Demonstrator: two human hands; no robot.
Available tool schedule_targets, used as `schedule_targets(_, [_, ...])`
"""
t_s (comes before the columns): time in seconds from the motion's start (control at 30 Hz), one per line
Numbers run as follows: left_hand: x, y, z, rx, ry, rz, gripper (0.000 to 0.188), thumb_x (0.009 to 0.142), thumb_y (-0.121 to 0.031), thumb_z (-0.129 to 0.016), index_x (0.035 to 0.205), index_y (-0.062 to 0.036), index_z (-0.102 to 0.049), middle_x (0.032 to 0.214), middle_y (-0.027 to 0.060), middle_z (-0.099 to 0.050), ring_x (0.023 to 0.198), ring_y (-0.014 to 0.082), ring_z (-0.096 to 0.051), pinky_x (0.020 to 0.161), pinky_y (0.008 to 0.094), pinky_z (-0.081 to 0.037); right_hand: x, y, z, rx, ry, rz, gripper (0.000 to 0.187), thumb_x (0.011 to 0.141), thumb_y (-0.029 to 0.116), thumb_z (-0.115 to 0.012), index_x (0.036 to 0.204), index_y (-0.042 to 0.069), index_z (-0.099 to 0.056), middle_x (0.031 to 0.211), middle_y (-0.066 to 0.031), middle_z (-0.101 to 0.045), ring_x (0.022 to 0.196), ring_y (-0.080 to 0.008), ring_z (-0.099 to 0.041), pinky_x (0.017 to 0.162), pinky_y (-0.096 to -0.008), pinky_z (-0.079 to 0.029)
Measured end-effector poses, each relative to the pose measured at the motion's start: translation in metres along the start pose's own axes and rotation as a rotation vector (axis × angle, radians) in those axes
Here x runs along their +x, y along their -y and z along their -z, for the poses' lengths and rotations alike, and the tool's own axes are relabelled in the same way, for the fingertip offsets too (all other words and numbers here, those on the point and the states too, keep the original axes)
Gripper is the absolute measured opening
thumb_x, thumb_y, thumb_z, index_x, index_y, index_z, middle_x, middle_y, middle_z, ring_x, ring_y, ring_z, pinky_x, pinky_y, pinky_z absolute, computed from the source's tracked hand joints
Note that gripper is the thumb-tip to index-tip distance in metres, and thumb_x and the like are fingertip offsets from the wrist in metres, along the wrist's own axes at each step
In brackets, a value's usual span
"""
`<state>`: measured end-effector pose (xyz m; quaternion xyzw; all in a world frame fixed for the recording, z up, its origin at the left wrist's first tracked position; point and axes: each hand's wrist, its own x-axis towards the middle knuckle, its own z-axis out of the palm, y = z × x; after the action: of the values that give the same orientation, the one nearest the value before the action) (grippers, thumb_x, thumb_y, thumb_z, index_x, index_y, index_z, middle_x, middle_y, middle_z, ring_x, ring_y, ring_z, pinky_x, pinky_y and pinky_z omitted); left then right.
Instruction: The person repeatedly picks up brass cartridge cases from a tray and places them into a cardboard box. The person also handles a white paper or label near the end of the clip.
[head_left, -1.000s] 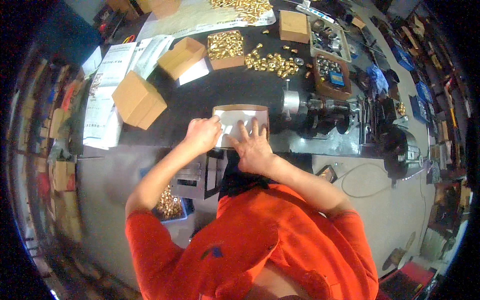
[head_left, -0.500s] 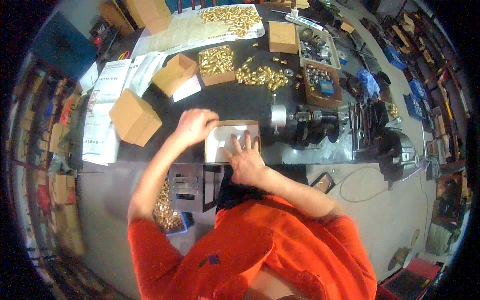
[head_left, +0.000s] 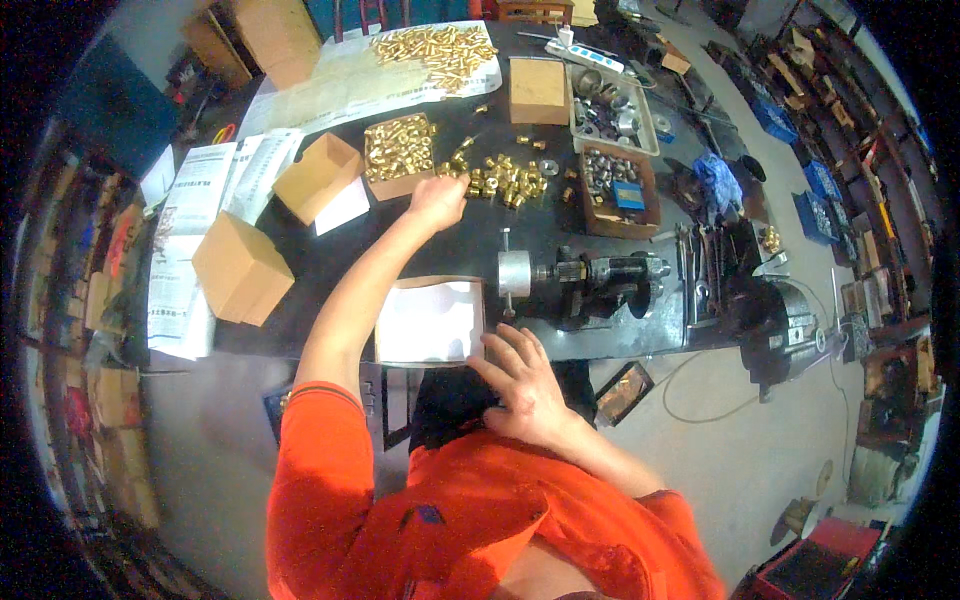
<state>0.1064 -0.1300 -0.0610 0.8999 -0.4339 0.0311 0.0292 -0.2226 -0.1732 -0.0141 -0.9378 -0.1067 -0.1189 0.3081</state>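
My left hand (head_left: 440, 203) reaches out over the table to the near left edge of a loose pile of brass fittings (head_left: 510, 180). Its fingers are curled together, and whatever they hold is hidden. By the table's front edge lies a shallow cardboard box (head_left: 481, 310), its inside covered with a white sheet (head_left: 428, 318). My right hand (head_left: 525, 385) rests at the box's right side with the fingers apart, fingertips close to its wall. Just beyond my left hand stands a small carton (head_left: 403, 186) filled with brass fittings (head_left: 398, 150).
Right of the box sits a metal fixture with a round chuck (head_left: 514, 273). Open cardboard boxes (head_left: 245, 270) and newspaper (head_left: 190, 230) lie on the left. More brass pieces (head_left: 440, 55) cover paper at the back. A carton (head_left: 622, 215) and tray (head_left: 650, 125) hold metal parts.
My left hand has moved from beside the white-lined box forward to the brass pile. My right hand has drawn back from the white sheet to the box's right side.
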Motion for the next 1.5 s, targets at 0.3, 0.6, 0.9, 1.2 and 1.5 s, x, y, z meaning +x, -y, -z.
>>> schedule_targets(0.3, [-0.015,0.009,0.009,-0.085,-0.066,0.037,0.022,0.075,-0.019,-0.065,0.092,-0.0057,-0.063,0.080,0.0207,-0.065,0.080,0.0388,-0.065,0.073,0.0503,-0.052,-0.013,-0.011,0.000,0.120,-0.089,0.022,0.062,0.051,0.017,-0.072,0.111,0.006,-0.062,0.124,-0.0166,-0.053,0.118,-0.0367,-0.046,0.100,-0.0517,-0.038])
schedule_targets(0.6, [-0.113,-0.002,0.076,-0.613,0.021,0.083,0.017,0.071,-0.015,-0.066,0.084,-0.0045,-0.064,0.067,0.0122,-0.063,0.065,0.0279,-0.066,0.060,0.0371,-0.051,-0.009,-0.001,-0.003,-0.010,-0.021,0.098,0.065,0.052,0.020,-0.074,0.113,0.005,-0.062,0.127,-0.0168,-0.053,0.124,-0.0340,-0.046,0.105,-0.0533,-0.032])
schedule_targets(0.9, [-0.159,-0.008,0.089,-0.534,-0.045,0.035,0.015,0.074,-0.009,-0.068,0.086,-0.0012,-0.065,0.069,0.0146,-0.065,0.063,0.0244,-0.068,0.059,0.0346,-0.053,0.043,0.014,-0.031,-0.422,0.239,0.137,0.069,0.076,0.026,-0.053,0.131,-0.013,-0.042,0.137,-0.0364,-0.035,0.135,-0.0481,-0.028,0.113,-0.0564,-0.015])
schedule_targets(1.2, [-0.167,-0.006,0.096,-0.528,-0.039,-0.042,0.017,0.074,-0.010,-0.068,0.088,0.0001,-0.065,0.074,0.0159,-0.066,0.068,0.0260,-0.068,0.065,0.0350,-0.053,0.066,0.015,-0.053,-0.593,0.429,0.028,0.063,0.085,0.028,-0.046,0.132,-0.013,-0.042,0.138,-0.0349,-0.034,0.132,-0.0496,-0.029,0.110,-0.0549,-0.020])
schedule_targets(1.5, [-0.155,-0.022,0.067,-0.519,0.075,-0.130,0.019,0.076,-0.015,-0.066,0.090,-0.0023,-0.067,0.079,0.0192,-0.066,0.075,0.0343,-0.066,0.068,0.0419,-0.053,0.071,0.023,-0.041,-0.762,0.573,0.022,0.064,0.087,0.033,-0.046,0.133,-0.011,-0.042,0.138,-0.0333,-0.038,0.132,-0.0498,-0.031,0.110,-0.0622,-0.013])
